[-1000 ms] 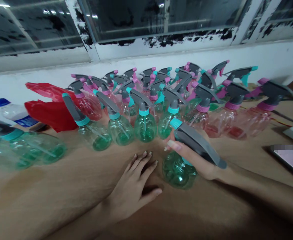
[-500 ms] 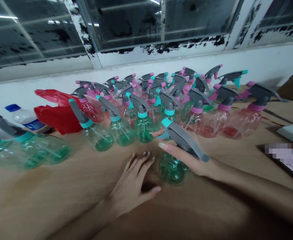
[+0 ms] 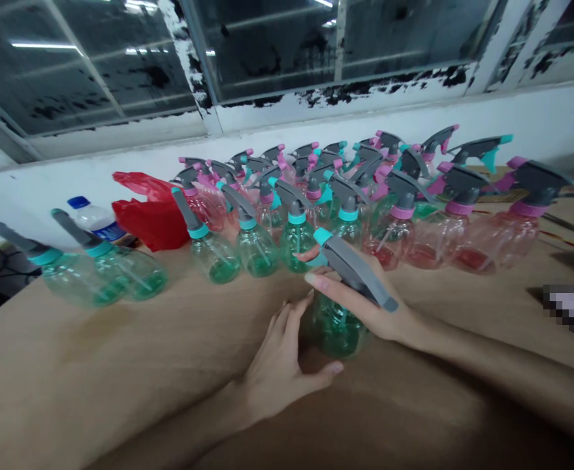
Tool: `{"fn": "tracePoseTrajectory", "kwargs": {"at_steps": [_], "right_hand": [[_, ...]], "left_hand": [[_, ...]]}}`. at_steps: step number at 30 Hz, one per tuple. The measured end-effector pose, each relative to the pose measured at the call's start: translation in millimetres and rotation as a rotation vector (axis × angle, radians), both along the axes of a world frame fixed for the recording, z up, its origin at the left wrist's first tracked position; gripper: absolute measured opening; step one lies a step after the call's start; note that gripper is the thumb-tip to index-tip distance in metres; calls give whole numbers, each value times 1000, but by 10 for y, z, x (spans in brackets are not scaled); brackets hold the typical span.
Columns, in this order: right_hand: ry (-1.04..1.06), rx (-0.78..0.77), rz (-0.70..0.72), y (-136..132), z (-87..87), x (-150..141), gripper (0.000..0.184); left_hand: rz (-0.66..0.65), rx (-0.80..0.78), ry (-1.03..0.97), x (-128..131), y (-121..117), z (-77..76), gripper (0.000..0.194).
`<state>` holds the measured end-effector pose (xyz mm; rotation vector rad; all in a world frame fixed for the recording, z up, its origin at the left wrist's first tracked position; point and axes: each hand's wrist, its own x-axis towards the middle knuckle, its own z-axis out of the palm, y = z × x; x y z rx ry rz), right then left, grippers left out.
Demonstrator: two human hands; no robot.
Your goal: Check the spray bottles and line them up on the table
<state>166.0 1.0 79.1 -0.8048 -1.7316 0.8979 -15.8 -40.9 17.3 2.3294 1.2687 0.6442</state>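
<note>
A green spray bottle (image 3: 338, 333) with a grey and turquoise trigger head stands on the wooden table (image 3: 169, 365) in front of me. My right hand (image 3: 360, 297) is wrapped round its neck, below the trigger head. Just left of the bottle is my left hand (image 3: 284, 362), its fingers apart and curved toward the bottle's side, holding nothing. Whether its fingertips touch the bottle I cannot tell. Behind the hands stand more green spray bottles, the closest being one (image 3: 296, 245) with a turquoise collar.
Several pink spray bottles (image 3: 492, 238) crowd the back and right. Two green bottles (image 3: 134, 274) stand at the left, near a red plastic bag (image 3: 154, 222) and a blue-capped water bottle (image 3: 95, 219). A flat pixelated object (image 3: 573, 310) lies at the right edge.
My left hand has moved right, closer to the held spray bottle, and its fingers have curled somewhat. My right hand keeps its hold. The view has swung to the left.
</note>
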Motion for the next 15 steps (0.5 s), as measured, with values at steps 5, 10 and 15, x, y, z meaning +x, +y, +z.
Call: {"fn": "tracePoseTrajectory", "kwargs": {"at_steps": [5, 10, 15], "right_hand": [[-24, 29, 33, -111, 51, -299, 28], [-1, 2, 88, -247, 56, -634, 37], [-24, 65, 180, -282, 88, -942, 38]], "left_hand": [[64, 25, -61, -39, -127, 108, 88], [84, 60, -148, -258, -274, 188, 73], [191, 158, -143, -554, -411, 195, 67]]}}
